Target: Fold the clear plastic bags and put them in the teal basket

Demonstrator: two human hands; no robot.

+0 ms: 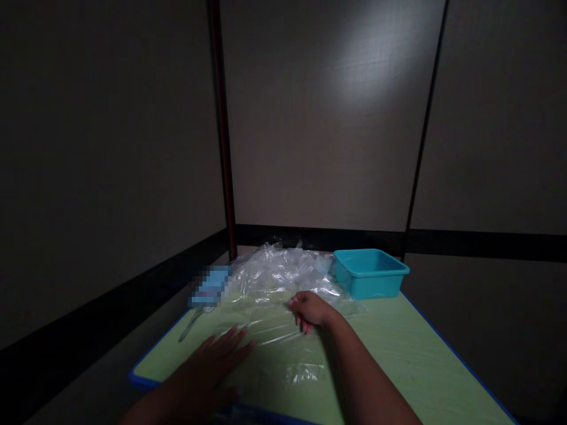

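Observation:
A clear plastic bag (pixel 274 333) lies spread over the near middle of the green table (pixel 425 360). My left hand (pixel 217 357) rests flat at the bag's left side, fingers spread. To its right, my right hand (pixel 309 310) is closed, with thumb and index finger pinching the plastic near the bag's far part. Beyond both hands is a crumpled heap of clear plastic bags (pixel 283 268), shiny and loosely piled.
At the back right of the table stands a turquoise basin (pixel 376 285). A blurred blue item (pixel 211 286) lies at the left edge, with a thin metallic object (pixel 190 326) beside it. Walls rise behind and to the left.

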